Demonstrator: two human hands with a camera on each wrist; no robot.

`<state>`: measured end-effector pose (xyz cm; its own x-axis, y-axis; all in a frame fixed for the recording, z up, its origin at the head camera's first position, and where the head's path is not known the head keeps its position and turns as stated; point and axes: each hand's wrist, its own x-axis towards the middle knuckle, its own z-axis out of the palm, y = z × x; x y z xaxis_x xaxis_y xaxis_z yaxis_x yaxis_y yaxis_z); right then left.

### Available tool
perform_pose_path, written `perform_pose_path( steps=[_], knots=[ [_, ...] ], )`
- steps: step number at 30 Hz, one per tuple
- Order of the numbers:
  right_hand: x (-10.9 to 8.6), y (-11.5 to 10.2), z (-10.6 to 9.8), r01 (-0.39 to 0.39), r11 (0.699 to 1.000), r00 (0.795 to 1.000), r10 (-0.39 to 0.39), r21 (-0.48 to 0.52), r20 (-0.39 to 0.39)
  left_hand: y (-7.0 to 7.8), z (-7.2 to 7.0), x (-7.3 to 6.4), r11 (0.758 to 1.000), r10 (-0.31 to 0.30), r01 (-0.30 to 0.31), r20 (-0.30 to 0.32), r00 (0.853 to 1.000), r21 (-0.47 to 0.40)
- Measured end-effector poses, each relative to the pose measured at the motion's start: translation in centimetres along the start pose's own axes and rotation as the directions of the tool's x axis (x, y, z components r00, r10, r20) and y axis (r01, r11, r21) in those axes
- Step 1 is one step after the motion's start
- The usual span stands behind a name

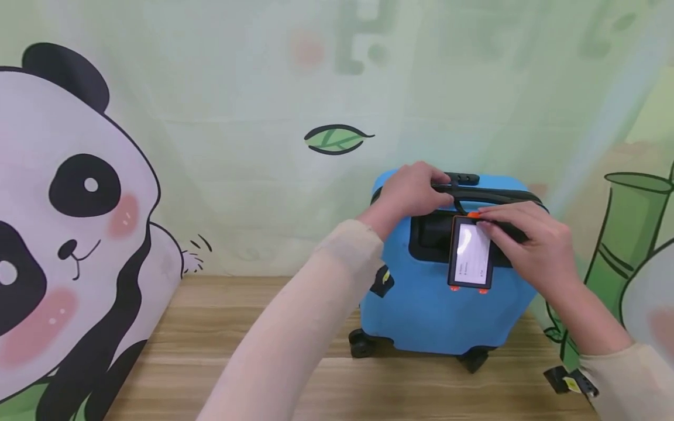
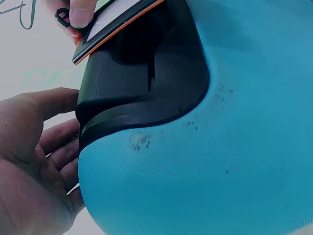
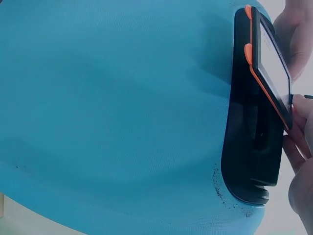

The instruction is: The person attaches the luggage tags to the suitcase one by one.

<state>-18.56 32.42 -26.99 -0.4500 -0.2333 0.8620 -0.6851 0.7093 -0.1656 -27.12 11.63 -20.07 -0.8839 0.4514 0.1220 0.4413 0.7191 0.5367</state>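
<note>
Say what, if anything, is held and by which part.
The right hand pinches the tag by its top end. The left hand is at the top of the suitcase; whether it grips cannot be told.

Head view: from above person's side, facing forward and down, farthest off; takes in nearly whole suitcase (image 1: 437, 310), bench (image 1: 231, 327) to back edge, backdrop (image 1: 226, 88). Left wrist view: close, suitcase top toward frame left. Right wrist view: close, turned opposite way. Both share black recess (image 2: 181, 83), tag (image 3: 275, 68).
</note>
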Motion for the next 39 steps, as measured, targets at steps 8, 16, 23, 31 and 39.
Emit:
perform_pose_path(
  steps=[8,16,23,31,39],
  knots=[
    [0.5,0.1,-0.6,0.000,1.000,1.000,0.000,-0.012,0.030,1.0,-0.1,0.7,0.985,0.007,-0.006,0.010,1.000,-0.172],
    [0.5,0.0,-1.0,-0.052,0.998,0.997,0.055,-0.040,0.060,1.8,0.2,0.6,0.939,-0.018,0.014,-0.007,1.000,-0.343],
    [0.6,-0.1,-1.3,-0.165,0.986,0.985,0.165,-0.003,0.046,1.7,1.2,0.5,0.941,0.017,-0.048,-0.093,0.996,-0.335],
    [0.7,0.3,-1.8,-0.251,0.968,0.966,0.252,-0.009,0.057,1.6,2.1,0.2,0.971,0.094,-0.137,-0.214,0.972,-0.196],
    [1.4,0.4,-2.2,-0.295,0.955,0.941,0.298,-0.039,0.158,1.0,2.2,-0.3,0.972,0.224,-0.236,-0.238,0.945,-0.022]
  ],
)
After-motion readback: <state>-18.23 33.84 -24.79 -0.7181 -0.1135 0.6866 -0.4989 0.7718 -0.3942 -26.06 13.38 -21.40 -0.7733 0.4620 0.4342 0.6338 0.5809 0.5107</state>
